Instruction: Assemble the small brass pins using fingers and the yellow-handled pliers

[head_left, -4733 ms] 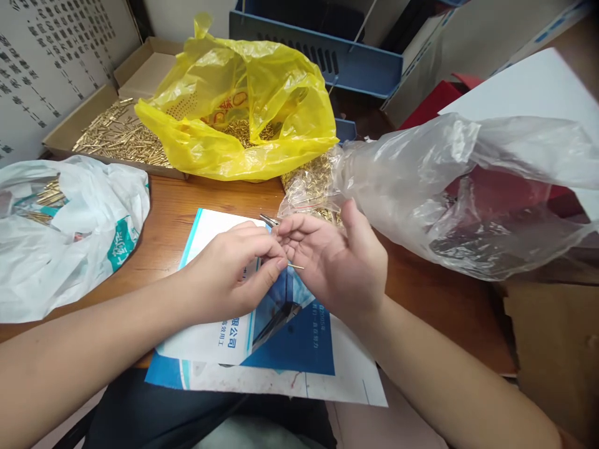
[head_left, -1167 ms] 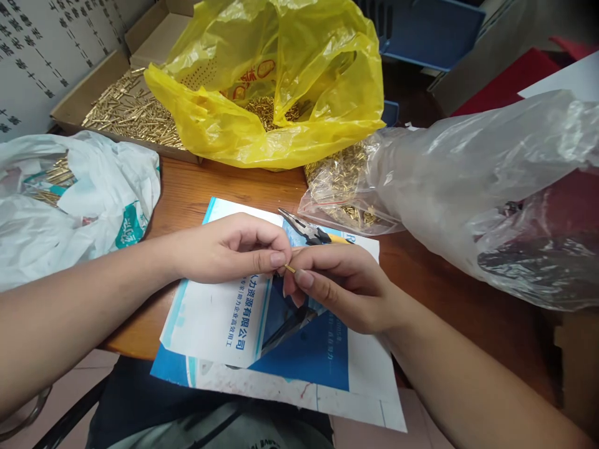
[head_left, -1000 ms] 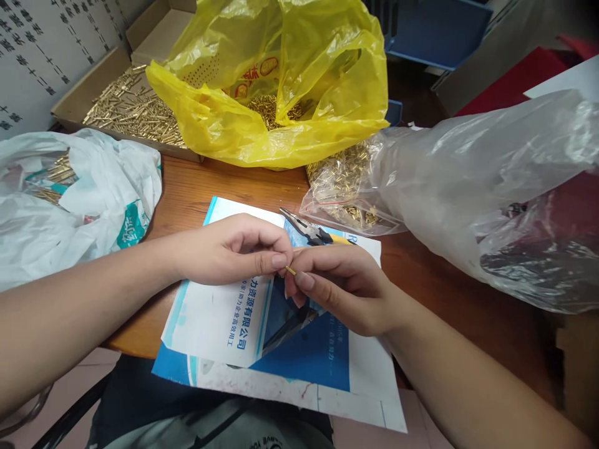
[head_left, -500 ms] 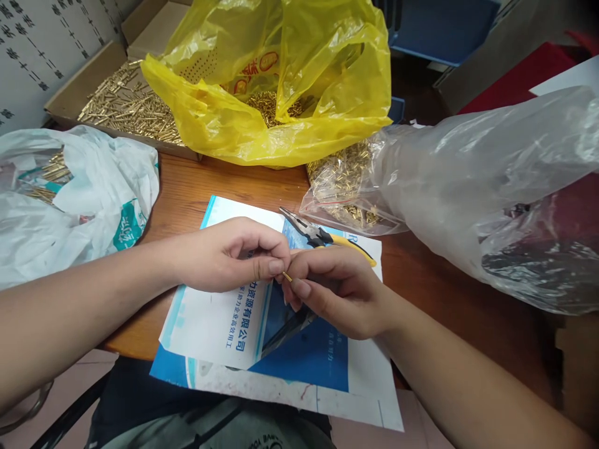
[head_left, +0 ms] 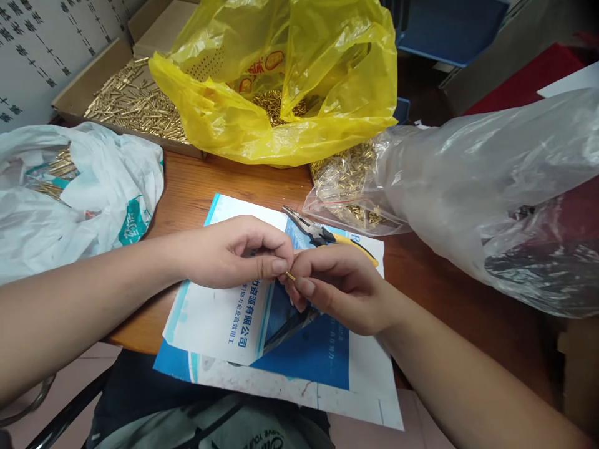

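A small brass pin (head_left: 291, 275) is pinched between the fingertips of both hands. My left hand (head_left: 238, 252) closes thumb and forefinger on one end of it. At the other end, my right hand (head_left: 341, 284) grips with thumb and forefinger, its remaining fingers curled underneath. Both hands meet above a printed blue-and-white sheet (head_left: 201, 318). Just behind the right hand lies a pair of needle-nose pliers (head_left: 318, 234) with yellow handles, partly covered by that hand. Fine detail of the pin is too small to make out.
A yellow plastic bag (head_left: 327, 125) holding brass pieces stands at the back. Left of it is a cardboard box (head_left: 70, 93) of brass pins. A white bag (head_left: 107, 162) with pins lies at left; a clear bag (head_left: 444, 168) spreads across the right over a wooden table (head_left: 187, 181).
The whole view has shifted slightly. Both hands keep their pinch on the brass pin, with hardly any movement between them.
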`<state>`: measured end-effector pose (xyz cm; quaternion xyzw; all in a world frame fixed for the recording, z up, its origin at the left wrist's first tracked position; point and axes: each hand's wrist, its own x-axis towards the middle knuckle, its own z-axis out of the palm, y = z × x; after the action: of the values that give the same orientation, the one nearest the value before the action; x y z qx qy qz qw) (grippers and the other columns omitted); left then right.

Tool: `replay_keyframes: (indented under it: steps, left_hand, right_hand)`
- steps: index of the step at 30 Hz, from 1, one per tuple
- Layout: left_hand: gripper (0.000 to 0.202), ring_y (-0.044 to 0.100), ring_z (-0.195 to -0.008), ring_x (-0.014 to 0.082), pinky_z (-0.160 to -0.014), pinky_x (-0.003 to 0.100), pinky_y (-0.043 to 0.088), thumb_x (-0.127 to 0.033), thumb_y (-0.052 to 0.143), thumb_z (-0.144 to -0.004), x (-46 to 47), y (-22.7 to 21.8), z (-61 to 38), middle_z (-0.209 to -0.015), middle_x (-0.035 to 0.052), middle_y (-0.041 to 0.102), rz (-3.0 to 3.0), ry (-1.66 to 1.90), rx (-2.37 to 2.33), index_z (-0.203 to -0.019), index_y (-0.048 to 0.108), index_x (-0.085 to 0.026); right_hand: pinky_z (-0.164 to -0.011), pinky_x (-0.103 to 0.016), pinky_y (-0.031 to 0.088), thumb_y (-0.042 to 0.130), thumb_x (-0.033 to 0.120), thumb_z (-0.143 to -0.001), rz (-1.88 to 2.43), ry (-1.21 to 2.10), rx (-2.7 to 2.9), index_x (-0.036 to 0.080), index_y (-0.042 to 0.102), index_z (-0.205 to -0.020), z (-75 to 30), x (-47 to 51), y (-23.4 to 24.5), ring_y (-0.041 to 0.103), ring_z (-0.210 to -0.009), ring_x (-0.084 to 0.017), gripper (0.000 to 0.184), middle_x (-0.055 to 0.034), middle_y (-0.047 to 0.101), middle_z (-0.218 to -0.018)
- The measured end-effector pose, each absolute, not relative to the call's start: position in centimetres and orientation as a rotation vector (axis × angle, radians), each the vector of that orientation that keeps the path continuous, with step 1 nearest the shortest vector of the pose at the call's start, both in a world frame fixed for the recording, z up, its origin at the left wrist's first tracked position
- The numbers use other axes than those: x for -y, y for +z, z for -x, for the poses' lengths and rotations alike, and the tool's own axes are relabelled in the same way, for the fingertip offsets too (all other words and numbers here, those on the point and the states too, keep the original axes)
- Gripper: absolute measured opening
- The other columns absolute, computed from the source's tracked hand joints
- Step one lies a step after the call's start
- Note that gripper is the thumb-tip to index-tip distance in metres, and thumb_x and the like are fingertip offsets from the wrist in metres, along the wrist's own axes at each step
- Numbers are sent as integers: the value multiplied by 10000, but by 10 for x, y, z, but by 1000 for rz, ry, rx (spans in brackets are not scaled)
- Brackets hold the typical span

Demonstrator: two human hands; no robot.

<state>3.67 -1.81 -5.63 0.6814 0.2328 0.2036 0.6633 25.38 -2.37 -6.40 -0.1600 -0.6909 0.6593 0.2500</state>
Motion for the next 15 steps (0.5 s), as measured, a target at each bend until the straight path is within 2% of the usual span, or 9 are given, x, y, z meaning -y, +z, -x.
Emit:
replay_keyframes:
  steps: [15]
  left_hand:
    - [241, 535, -676, 105, -621, 191, 431, -276, 547, -963, 19, -54, -37, -743, 25, 593, -1643, 479, -584, -779, 598, -129]
  right_hand:
    - [-528, -187, 461, 540, 205, -971, 485, 1726, 1963, 141, 583, -735, -256, 22, -65, 552, -587, -94, 248, -40, 620, -658]
